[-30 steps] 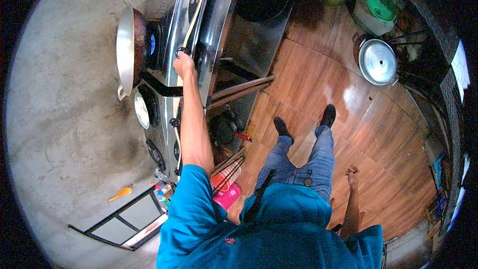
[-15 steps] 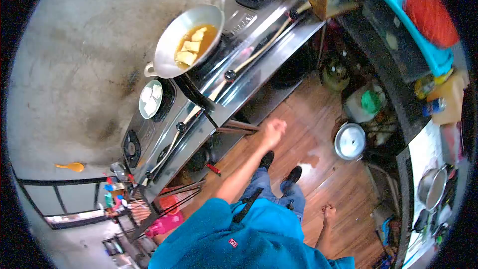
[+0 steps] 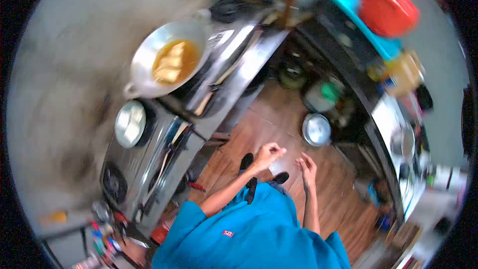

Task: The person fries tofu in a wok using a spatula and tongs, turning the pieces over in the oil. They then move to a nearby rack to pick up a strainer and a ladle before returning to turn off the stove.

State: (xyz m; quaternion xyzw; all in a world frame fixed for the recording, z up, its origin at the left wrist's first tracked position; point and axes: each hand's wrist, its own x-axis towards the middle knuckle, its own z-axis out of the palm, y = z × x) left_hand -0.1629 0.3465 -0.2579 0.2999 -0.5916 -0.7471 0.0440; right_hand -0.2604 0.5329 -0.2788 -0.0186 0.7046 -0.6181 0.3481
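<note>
In front of the blue shirt, my left hand (image 3: 269,155) hovers above the wooden floor, its fingers curled; whether it holds anything small cannot be made out. My right hand (image 3: 307,168) is raised beside it, fingers apart and nothing in them. The two hands do not touch. To the left, a large metal wok (image 3: 142,61) sits on the stove (image 3: 197,124), with pale pieces (image 3: 172,63) in yellow-brown oil. A smaller bowl (image 3: 121,125) with white pieces (image 3: 133,127) rests on the stove below the wok.
A round metal lid or pot (image 3: 316,129) stands low beyond my hands, near a container with a green top (image 3: 329,91). A dark counter (image 3: 332,49) carries a blue tray (image 3: 343,6) and a red container (image 3: 388,10). A metal pan (image 3: 403,142) lies on the white right-hand counter.
The view has turned and shifted. My right hand has come up from low at the side to near my left hand, and its fingers have spread.
</note>
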